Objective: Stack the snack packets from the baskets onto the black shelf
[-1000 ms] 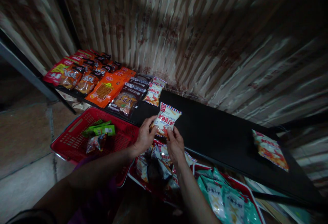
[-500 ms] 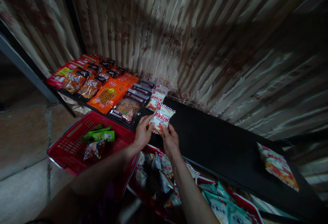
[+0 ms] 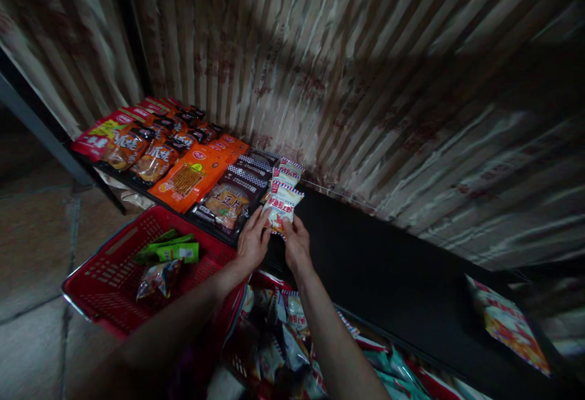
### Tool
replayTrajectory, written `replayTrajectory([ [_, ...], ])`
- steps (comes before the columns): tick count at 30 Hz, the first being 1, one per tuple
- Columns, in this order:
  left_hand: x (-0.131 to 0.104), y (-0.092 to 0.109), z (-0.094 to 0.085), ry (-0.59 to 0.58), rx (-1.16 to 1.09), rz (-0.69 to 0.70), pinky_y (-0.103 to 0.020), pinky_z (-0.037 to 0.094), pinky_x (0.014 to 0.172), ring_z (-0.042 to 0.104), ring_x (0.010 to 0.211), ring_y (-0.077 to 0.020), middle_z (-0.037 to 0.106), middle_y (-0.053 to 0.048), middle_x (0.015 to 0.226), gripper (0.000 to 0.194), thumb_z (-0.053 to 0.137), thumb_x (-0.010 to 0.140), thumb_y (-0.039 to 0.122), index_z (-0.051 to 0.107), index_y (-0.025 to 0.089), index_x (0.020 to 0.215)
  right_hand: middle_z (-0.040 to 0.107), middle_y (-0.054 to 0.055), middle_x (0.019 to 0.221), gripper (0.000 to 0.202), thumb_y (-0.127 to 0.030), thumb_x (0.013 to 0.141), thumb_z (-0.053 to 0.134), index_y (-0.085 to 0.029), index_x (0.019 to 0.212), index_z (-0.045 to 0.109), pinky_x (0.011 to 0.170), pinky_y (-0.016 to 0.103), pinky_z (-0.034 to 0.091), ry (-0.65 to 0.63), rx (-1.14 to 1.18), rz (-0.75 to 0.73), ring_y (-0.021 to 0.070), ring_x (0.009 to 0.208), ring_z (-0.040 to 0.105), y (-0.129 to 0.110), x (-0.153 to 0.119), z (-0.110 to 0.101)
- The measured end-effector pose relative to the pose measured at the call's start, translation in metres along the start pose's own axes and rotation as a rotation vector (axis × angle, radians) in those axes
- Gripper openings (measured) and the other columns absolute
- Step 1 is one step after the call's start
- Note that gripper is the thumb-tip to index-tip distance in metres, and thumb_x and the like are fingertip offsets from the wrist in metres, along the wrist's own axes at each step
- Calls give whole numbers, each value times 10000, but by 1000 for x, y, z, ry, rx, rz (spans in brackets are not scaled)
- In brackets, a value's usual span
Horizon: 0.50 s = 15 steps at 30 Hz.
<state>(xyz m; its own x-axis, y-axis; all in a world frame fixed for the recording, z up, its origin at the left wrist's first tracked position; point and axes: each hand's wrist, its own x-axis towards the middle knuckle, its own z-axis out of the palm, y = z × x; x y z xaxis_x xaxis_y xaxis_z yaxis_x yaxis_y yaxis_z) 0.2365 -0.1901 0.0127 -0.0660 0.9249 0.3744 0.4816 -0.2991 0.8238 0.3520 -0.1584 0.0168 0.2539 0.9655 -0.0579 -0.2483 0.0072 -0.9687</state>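
Note:
A small white snack bag (image 3: 281,206) with red lettering and striped edges lies between my hands over the black shelf (image 3: 365,247). My left hand (image 3: 254,241) holds its left side, and my right hand (image 3: 297,242) grips the lower right corner. Directly behind it, similar white bags (image 3: 289,171) are on the shelf. Dark potato-chip packs (image 3: 227,199) lie just left of my left hand, beside an orange pack (image 3: 189,175).
Red and brown snack packs (image 3: 125,144) fill the shelf's left end. Another bag (image 3: 509,321) lies far right. Below are a red basket (image 3: 109,266) with green packets (image 3: 171,250), a basket of white bags (image 3: 292,345) and teal bags (image 3: 395,372). A pleated curtain (image 3: 320,71) hangs behind.
The held bag has moved slightly back and left, closer to the bags behind it, with both hands following. The view has shifted a little.

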Motion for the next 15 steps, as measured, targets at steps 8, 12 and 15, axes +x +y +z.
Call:
replayTrajectory([
  [8,0,-13,12,55,152,103,-415,389,1079,361,1349,-251,314,-125,1498,491,402,885,135,426,174,1373,706,67,1045,505,-399,698,664,-172,1146,599,796,338,519,-31,-140,-45,202,864,659,3,9,5],
  [12,0,-16,14,60,185,142,-414,406,1069,337,1362,-251,307,-104,1505,485,404,882,127,439,192,1362,697,71,1078,500,-424,741,615,-178,1176,588,820,352,513,-40,-272,-81,213,905,656,5,12,2],
  [15,0,-17,15,57,210,142,-418,414,1063,339,1360,-258,311,-116,1502,489,406,877,119,439,181,1361,708,70,1041,493,-443,749,604,-180,1167,593,788,356,524,-42,-367,-100,220,873,665,8,16,-3],
])
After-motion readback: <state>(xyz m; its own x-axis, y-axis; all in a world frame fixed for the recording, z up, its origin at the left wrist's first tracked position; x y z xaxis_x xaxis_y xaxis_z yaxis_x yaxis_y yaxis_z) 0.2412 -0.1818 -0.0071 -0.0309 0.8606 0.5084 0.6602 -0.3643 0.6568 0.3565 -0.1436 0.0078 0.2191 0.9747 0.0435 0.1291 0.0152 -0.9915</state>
